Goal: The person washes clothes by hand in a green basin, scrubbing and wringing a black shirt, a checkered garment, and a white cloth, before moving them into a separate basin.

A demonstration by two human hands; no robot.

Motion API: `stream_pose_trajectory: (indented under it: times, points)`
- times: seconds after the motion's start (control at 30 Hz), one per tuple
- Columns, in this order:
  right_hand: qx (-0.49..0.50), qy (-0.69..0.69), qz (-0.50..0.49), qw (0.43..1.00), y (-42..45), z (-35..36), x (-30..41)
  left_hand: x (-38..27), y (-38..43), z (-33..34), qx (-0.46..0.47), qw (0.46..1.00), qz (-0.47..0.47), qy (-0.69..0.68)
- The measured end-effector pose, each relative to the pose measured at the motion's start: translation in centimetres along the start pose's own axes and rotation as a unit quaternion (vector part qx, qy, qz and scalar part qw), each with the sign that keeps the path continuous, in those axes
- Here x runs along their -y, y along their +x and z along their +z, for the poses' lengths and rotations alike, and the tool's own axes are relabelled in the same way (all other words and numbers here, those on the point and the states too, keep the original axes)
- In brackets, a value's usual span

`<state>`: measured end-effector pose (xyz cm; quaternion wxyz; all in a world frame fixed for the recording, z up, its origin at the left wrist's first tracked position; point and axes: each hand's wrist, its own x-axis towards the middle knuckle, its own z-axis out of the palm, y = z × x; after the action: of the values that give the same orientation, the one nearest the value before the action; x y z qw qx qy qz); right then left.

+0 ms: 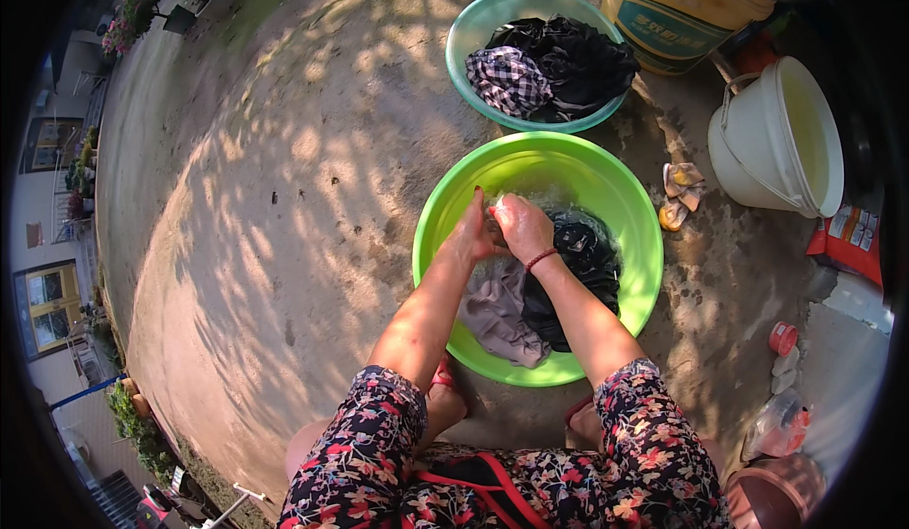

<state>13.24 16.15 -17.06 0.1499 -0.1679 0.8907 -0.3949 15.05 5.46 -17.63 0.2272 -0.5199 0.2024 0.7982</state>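
Note:
A bright green plastic basin (pixel 644 245) stands on the ground between my feet, with water in it. Soaking there are a black garment (pixel 584 255) and a greyish-pink cloth (pixel 504 312). My left hand (pixel 472 227) is over the basin's left part, fingers apart, the thumb pointing up. Beside it my right hand (pixel 524 227), with a braided red bracelet on the wrist, has its fingers curled; whether something small is between the hands cannot be told. Behind stands a teal translucent basin (pixel 465 21) holding black clothes (pixel 582 67) and a black-and-white checked cloth (pixel 508 81).
At the right stand a yellow bucket (pixel 675 14) with writing and a white bucket (pixel 753 138) with a handle. Crumpled work gloves (pixel 682 191), a red packet (pixel 852 241), a red round container (pixel 782 338), a plastic bag (pixel 777 426) and a brown pot (pixel 777 490) lie along that side.

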Motion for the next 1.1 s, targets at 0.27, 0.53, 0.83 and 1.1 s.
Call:
stream_pose_trajectory:
  times: [0.27,0.53,0.83,1.1]
  points:
    - [-0.166,0.121,-0.047,0.978,1.1,-0.3,0.4,2.0,-0.1,1.0,0.291,0.937,-0.038,-0.192]
    - [-0.133,0.293,0.269,0.908,3.3,-0.4,-14.5,0.2,-0.9,1.3,-0.048,0.995,0.059,0.071]
    - [-0.161,0.102,-0.200,0.961,-3.6,-0.6,5.7,0.8,-0.3,-1.7,0.112,0.962,0.178,0.172]
    - [-0.131,0.437,0.125,0.881,0.9,-0.9,-6.9,5.7,-2.0,5.4,0.076,0.992,0.055,0.087]
